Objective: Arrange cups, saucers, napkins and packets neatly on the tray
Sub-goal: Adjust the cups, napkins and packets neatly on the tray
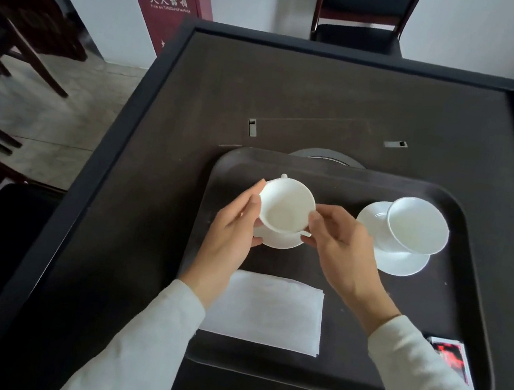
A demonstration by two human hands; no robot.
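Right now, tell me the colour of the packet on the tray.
The packet is red and black with a pale edge; the head view shows it.

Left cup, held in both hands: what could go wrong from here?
1. The left hand and right hand hold the left cup over the left saucer; it may slip and chip it.
2. The right cup sits off-centre on the right saucer; a nudge might tip it.
3. The right sleeve lies over the packet at the tray edge and could drag it off.
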